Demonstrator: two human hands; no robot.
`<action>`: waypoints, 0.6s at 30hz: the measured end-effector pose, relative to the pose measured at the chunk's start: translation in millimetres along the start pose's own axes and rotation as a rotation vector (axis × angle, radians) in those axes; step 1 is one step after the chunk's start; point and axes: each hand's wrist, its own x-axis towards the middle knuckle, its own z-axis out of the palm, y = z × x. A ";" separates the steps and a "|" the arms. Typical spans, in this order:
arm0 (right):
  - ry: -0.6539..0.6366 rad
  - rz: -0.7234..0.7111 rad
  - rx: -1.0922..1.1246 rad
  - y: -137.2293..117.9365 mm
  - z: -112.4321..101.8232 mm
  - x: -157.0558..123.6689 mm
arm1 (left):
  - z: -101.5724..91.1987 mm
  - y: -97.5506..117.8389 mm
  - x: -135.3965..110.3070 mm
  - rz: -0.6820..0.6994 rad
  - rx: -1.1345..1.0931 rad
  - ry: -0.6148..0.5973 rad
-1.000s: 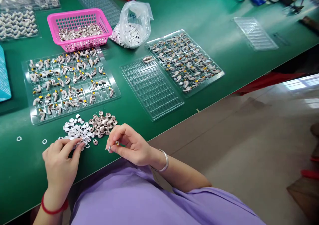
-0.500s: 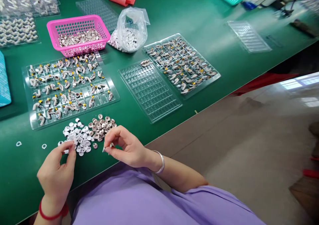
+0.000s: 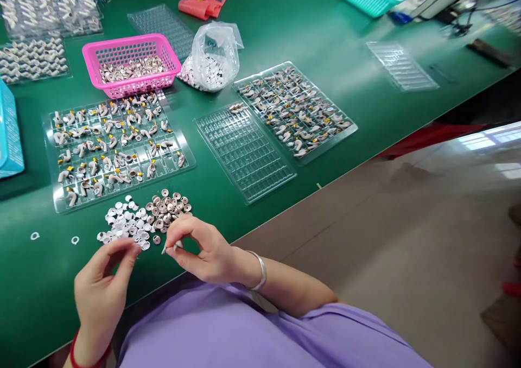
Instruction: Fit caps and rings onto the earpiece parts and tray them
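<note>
My right hand (image 3: pixel 199 248) pinches a small pale part (image 3: pixel 176 245) between thumb and fingertips, just in front of a pile of beige ring-shaped caps (image 3: pixel 167 208). My left hand (image 3: pixel 106 281) is at the near edge of a pile of small white discs (image 3: pixel 124 219), thumb and fingers pressed together. What those fingertips hold, if anything, is too small to make out. Behind the piles lies a clear tray (image 3: pixel 185 167) of curved beige pieces with yellow tabs (image 3: pixel 108 162). Two white rings (image 3: pixel 75 240) lie apart on the green table (image 3: pixel 36 281), left of the discs.
A pink basket (image 3: pixel 91 64) of beige caps stands behind the tray, beside a clear plastic bag (image 3: pixel 220 48) of small parts. To the right are a mostly bare clear tray (image 3: pixel 252 156) and a filled tray (image 3: pixel 297 110). A blue basket (image 3: pixel 10 140) sits at the left.
My left hand has moved right, away from the left side of the white discs and closer to my right hand. My right hand keeps its pinch. The view has shifted slightly.
</note>
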 end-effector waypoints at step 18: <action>-0.077 0.112 -0.074 -8.1 10.3 -0.3 | 12.9 11.5 -9.2 -0.184 -0.260 -0.137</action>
